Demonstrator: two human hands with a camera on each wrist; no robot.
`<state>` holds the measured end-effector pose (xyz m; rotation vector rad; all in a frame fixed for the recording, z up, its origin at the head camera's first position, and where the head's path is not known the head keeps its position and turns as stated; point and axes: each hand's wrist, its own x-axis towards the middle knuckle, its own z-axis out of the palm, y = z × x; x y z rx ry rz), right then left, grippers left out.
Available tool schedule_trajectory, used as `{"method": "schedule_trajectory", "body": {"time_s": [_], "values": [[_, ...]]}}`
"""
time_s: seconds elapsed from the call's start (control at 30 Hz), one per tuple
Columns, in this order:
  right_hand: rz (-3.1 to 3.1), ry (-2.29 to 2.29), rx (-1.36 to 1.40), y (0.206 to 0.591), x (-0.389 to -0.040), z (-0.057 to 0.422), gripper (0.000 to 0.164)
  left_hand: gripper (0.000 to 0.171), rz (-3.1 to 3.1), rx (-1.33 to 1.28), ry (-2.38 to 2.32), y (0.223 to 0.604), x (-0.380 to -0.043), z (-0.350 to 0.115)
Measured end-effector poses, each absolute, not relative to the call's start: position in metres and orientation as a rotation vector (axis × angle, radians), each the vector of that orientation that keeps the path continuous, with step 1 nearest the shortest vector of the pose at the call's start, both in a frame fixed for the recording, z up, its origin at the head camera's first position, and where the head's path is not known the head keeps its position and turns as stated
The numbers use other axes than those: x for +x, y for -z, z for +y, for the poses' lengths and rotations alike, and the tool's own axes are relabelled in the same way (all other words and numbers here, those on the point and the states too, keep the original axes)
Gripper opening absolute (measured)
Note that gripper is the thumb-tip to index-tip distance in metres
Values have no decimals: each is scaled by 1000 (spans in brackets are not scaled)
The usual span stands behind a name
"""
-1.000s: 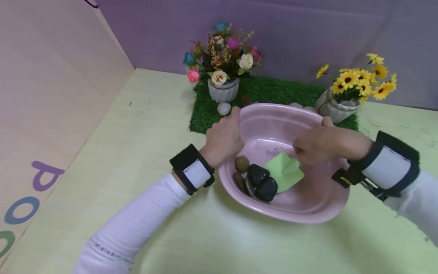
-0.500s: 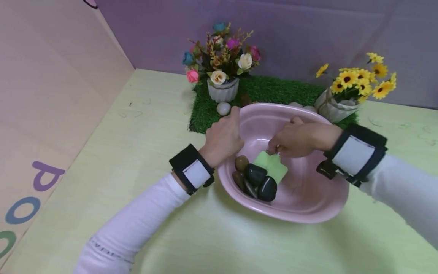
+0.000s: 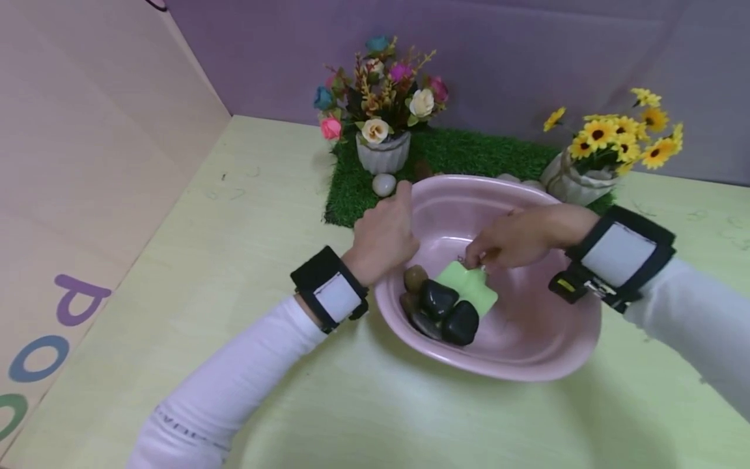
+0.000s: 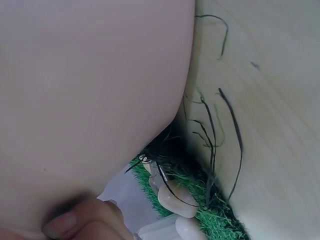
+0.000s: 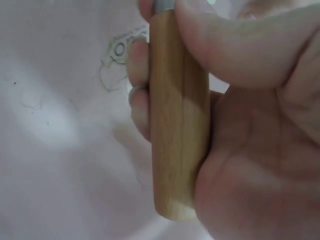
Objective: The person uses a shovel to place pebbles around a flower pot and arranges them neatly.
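Observation:
My left hand [image 3: 383,236] grips the left rim of a pink plastic basin [image 3: 551,326] in the head view. In the left wrist view its fingertips curl against the basin's outer wall [image 4: 95,100]. Inside the basin, my right hand [image 3: 515,240] holds a small garden trowel by its wooden handle [image 5: 177,115]. The thumb and fingers wrap that handle in the right wrist view. The trowel's light green blade [image 3: 469,285] lies low in the basin, right beside two shiny black stones [image 3: 459,324]. A brown stone [image 3: 415,279] and other darker stones cluster along the basin's left side.
Behind the basin lies a strip of artificial grass [image 3: 480,151], partly overlapped by it. It bears a pot of mixed flowers [image 3: 383,153], a pot of yellow sunflowers [image 3: 577,179] and white pebbles [image 3: 383,185]. A purple backdrop [image 3: 498,65] stands behind.
My right hand has moved left with the trowel, bringing the blade up against the stones, then slipped back slightly right. The stones have shifted a little. My left hand stays on the rim.

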<state>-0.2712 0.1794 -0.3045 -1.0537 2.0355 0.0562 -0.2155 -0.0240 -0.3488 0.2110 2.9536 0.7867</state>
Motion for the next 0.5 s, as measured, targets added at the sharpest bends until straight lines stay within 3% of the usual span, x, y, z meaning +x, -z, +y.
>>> {"method": "schedule_trajectory", "body": {"time_s": [0.5], "values": [[2016,118,-1001,298,-274,201,32,54,2965,224,-810,350,-215,-25]]}}
